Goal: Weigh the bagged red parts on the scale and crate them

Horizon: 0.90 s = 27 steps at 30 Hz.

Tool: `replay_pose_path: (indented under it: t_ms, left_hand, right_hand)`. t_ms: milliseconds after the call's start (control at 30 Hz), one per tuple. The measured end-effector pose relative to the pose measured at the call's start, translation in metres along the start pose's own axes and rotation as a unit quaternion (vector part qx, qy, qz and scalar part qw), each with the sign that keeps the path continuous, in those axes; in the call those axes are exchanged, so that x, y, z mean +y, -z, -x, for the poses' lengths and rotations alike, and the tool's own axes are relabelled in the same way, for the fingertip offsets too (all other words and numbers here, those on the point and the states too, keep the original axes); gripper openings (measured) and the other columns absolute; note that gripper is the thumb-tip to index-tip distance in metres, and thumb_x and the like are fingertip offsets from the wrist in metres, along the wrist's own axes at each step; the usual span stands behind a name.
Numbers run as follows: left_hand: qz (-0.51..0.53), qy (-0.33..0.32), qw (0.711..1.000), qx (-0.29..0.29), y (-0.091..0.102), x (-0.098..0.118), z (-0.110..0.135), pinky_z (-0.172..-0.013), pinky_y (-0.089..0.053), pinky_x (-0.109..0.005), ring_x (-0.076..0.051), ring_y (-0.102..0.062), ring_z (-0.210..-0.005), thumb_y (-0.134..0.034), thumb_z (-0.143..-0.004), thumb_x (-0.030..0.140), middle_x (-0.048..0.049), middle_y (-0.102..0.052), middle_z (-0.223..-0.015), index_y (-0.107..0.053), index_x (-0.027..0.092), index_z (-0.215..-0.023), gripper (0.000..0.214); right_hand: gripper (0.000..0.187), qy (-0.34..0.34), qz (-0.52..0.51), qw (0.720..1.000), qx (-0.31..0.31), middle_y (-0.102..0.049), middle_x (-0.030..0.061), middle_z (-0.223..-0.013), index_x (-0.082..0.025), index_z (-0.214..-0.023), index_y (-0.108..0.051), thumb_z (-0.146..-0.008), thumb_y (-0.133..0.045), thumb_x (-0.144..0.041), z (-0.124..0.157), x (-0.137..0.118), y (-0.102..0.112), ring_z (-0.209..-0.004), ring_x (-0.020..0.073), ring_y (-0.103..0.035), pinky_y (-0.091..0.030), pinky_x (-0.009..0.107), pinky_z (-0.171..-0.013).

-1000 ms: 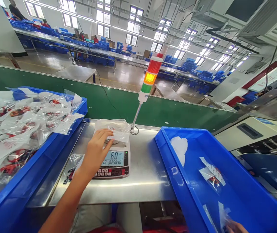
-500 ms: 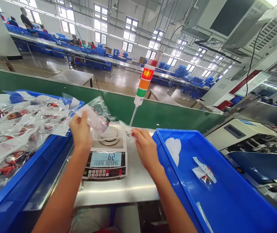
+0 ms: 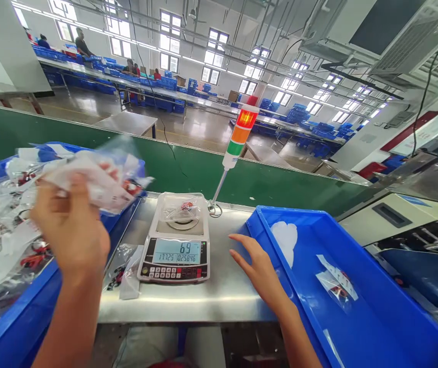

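Note:
My left hand (image 3: 71,220) is closed on a clear plastic bag (image 3: 99,186) with a white label and small red pieces inside; motion smears it. Hand and bag are over the near edge of the left blue bin (image 3: 84,266), which is heaped with similar bags. My right hand (image 3: 257,266), fingers apart and holding nothing, hovers over the metal table between the scale (image 3: 176,258) and the right blue bin (image 3: 299,210). On the scale's pan rests another clear bag (image 3: 184,208) with something red in it. The display reads 69.
Left of the scale lies one more bag (image 3: 129,271). A signal tower (image 3: 237,140) glows at its red section behind the scale. Inside the right bin are a white sheet (image 3: 284,243) and a labelled bag (image 3: 337,286). A green partition (image 3: 199,171) runs along the back.
My left hand has moved left with its bag, from the scale to over the left bin. My right hand has let go of a bag and drawn right. The reading went from 62 to 69.

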<state>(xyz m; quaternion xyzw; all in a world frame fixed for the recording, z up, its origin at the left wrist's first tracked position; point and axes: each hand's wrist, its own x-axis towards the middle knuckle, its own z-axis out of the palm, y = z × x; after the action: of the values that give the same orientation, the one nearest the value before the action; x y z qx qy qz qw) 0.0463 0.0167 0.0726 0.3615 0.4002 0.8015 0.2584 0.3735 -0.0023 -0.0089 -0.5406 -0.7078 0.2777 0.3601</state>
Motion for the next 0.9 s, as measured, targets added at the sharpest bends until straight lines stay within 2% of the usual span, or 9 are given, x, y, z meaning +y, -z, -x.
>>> replay_pose_path:
  t_ms: [67, 133, 200, 267, 367, 500, 633, 767, 900]
  left_hand:
    - [-0.027, 0.098, 0.993, -0.067, -0.021, -0.016, 0.037, -0.08, -0.065, -0.035, -0.025, -0.075, -0.093, -0.086, -0.075, 0.062, -0.0063, -0.075, -0.092, -0.066, 0.018, -0.098, 0.053]
    - [-0.041, 0.247, 0.943, -0.219, -0.037, -0.035, 0.081, -0.073, -0.064, -0.036, -0.028, -0.075, -0.086, -0.08, -0.076, 0.069, -0.0078, -0.074, -0.085, -0.068, 0.018, -0.091, 0.055]
    - [-0.037, 0.343, 0.881, -0.323, -0.045, -0.052, 0.123, -0.079, -0.063, -0.038, -0.029, -0.075, -0.089, -0.07, -0.08, 0.077, -0.0094, -0.076, -0.09, -0.068, 0.018, -0.092, 0.06]
    - [-0.055, 0.361, 0.846, -0.387, -0.043, -0.065, 0.153, -0.083, -0.061, -0.038, -0.029, -0.074, -0.09, -0.063, -0.082, 0.079, -0.0102, -0.076, -0.092, -0.067, 0.018, -0.088, 0.062]
    - [-0.117, 0.323, 0.839, -0.422, -0.029, -0.075, 0.169, -0.09, -0.058, -0.035, -0.027, -0.073, -0.096, -0.056, -0.09, 0.069, -0.0095, -0.076, -0.095, -0.069, 0.018, -0.088, 0.053]
    - [-0.243, 0.2, 0.885, -0.344, -0.011, -0.077, 0.137, -0.092, -0.056, -0.035, -0.026, -0.072, -0.1, -0.051, -0.096, 0.053, -0.0065, -0.077, -0.099, -0.074, 0.022, -0.092, 0.038]
    - [-0.321, 0.019, 0.912, -0.255, -0.02, -0.088, 0.074, -0.097, -0.054, -0.038, -0.026, -0.07, -0.104, -0.053, -0.097, 0.041, -0.0064, -0.077, -0.108, -0.073, 0.023, -0.101, 0.026]
    - [-0.41, -0.047, 0.854, -0.318, -0.043, -0.114, 0.02, -0.102, -0.053, -0.042, -0.027, -0.068, -0.11, -0.05, -0.093, 0.023, -0.0096, -0.075, -0.114, -0.072, 0.019, -0.103, 0.025]
    - [-0.435, -0.041, 0.822, -0.366, -0.056, -0.138, -0.004, -0.1, -0.054, -0.041, -0.029, -0.068, -0.108, -0.058, -0.075, 0.009, -0.0091, -0.077, -0.106, -0.073, 0.019, -0.089, 0.022]
  right_hand:
    - [0.06, -0.05, -0.156, 0.986, -0.02, -0.066, 0.0108, -0.145, -0.031, -0.139, -0.064, -0.086, -0.076, -0.056, 0.021, 0.005, -0.004, -0.136, 0.0316, -0.06, -0.048, 0.054, -0.116]
    - [0.083, -0.095, -0.313, 0.943, -0.061, -0.066, 0.013, -0.146, -0.032, -0.144, -0.06, -0.072, -0.087, -0.063, 0.041, 0.008, -0.019, -0.133, 0.0329, -0.063, -0.054, 0.051, -0.108]
    - [0.079, -0.166, -0.395, 0.901, -0.069, -0.075, 0.0136, -0.129, -0.029, -0.132, -0.07, -0.064, -0.093, -0.061, 0.065, 0.013, -0.04, -0.118, 0.0326, -0.071, -0.06, 0.047, -0.097]
    - [0.062, -0.244, -0.41, 0.878, -0.017, -0.081, 0.0118, -0.105, -0.024, -0.109, -0.079, -0.061, -0.095, -0.059, 0.091, 0.022, -0.06, -0.101, 0.0301, -0.077, -0.062, 0.041, -0.088]
    - [0.059, -0.316, -0.404, 0.854, 0.091, -0.081, 0.0104, -0.089, -0.02, -0.091, -0.08, -0.053, -0.098, -0.061, 0.127, 0.042, -0.081, -0.087, 0.0272, -0.077, -0.062, 0.034, -0.077]
    - [0.066, -0.37, -0.388, 0.82, 0.2, -0.082, 0.0105, -0.091, -0.019, -0.091, -0.081, -0.047, -0.098, -0.066, 0.154, 0.064, -0.086, -0.084, 0.0272, -0.076, -0.062, 0.033, -0.069]
    - [0.06, -0.357, -0.373, 0.822, 0.238, -0.082, 0.0084, -0.093, -0.021, -0.092, -0.081, -0.051, -0.097, -0.062, 0.146, 0.061, -0.079, -0.087, 0.0289, -0.077, -0.064, 0.036, -0.073]
    - [0.056, -0.327, -0.35, 0.844, 0.24, -0.082, 0.0076, -0.094, -0.022, -0.093, -0.081, -0.055, -0.095, -0.061, 0.124, 0.043, -0.071, -0.089, 0.0301, -0.076, -0.064, 0.035, -0.071]
    - [0.054, -0.309, -0.344, 0.853, 0.244, -0.082, 0.0077, -0.095, -0.022, -0.093, -0.08, -0.058, -0.094, -0.061, 0.113, 0.035, -0.065, -0.09, 0.0302, -0.076, -0.064, 0.035, -0.07]
